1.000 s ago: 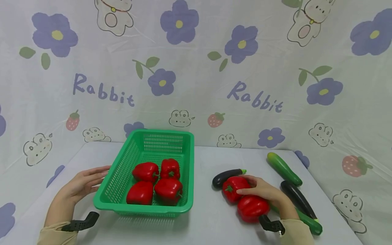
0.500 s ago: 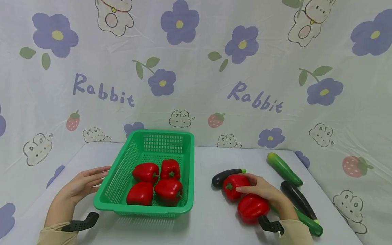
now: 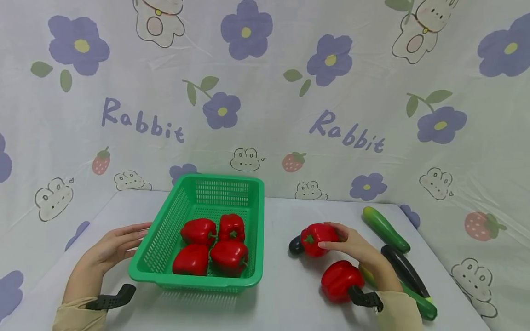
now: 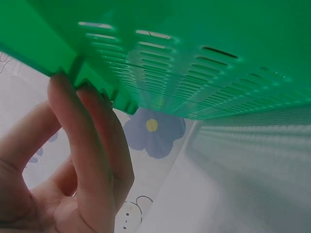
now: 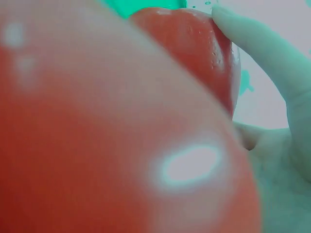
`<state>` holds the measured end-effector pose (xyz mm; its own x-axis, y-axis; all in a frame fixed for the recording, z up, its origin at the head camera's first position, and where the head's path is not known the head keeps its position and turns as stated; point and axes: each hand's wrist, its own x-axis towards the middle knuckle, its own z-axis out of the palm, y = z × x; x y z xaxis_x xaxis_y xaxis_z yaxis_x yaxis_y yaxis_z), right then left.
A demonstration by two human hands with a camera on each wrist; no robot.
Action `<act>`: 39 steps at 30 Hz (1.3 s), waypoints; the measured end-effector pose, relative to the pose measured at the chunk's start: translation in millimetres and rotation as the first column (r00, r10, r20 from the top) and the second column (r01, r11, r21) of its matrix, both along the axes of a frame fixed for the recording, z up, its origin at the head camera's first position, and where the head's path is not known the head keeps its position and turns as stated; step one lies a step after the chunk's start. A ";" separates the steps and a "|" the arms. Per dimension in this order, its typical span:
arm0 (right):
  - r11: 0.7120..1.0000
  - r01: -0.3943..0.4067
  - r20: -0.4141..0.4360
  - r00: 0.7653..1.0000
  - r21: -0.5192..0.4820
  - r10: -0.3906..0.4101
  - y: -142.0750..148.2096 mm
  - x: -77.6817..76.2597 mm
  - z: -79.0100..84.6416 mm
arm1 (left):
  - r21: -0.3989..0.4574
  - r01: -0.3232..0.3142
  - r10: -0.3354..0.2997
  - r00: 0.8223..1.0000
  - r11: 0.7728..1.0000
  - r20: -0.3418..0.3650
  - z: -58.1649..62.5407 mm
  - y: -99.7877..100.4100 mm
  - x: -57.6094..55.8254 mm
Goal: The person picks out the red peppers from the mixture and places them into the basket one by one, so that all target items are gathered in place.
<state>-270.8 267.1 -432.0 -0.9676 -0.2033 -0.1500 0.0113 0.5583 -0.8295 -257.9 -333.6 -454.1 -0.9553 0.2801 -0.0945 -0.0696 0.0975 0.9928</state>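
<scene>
My right hand point(image 3: 352, 241) grips a red bell pepper point(image 3: 316, 240) by its sides, thumb on the near side. That pepper hides most of a dark eggplant point(image 3: 296, 246) behind it. A second red bell pepper point(image 3: 340, 281) rests on the table under my right wrist; a large blurred red bell pepper point(image 5: 121, 145) fills much of the right wrist view, with the gripped one point(image 5: 194, 48) beyond it. My left hand point(image 3: 113, 246) is beside the green basket point(image 3: 198, 279), its fingertips touching the rim's underside in the left wrist view. Several red bell peppers point(image 3: 229, 256) lie inside.
On the right of the white table point(image 3: 285, 303) lie a green zucchini point(image 3: 386, 228), a dark eggplant point(image 3: 405, 270) and another zucchini point(image 3: 422, 305), partly hidden by the right forearm. A printed curtain point(image 3: 265, 92) hangs behind the table.
The right hand and its bell pepper have risen away from the other pepper, now covering most of the eggplant. The left hand keeps its place at the basket; the head view shifted slightly.
</scene>
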 end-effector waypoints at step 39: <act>0.987 0.050 -0.133 0.989 -0.150 -0.070 -55.0 -32.3 41.9 | -0.003 0.004 -0.004 1.000 1.000 0.017 1.5 0.8 -0.3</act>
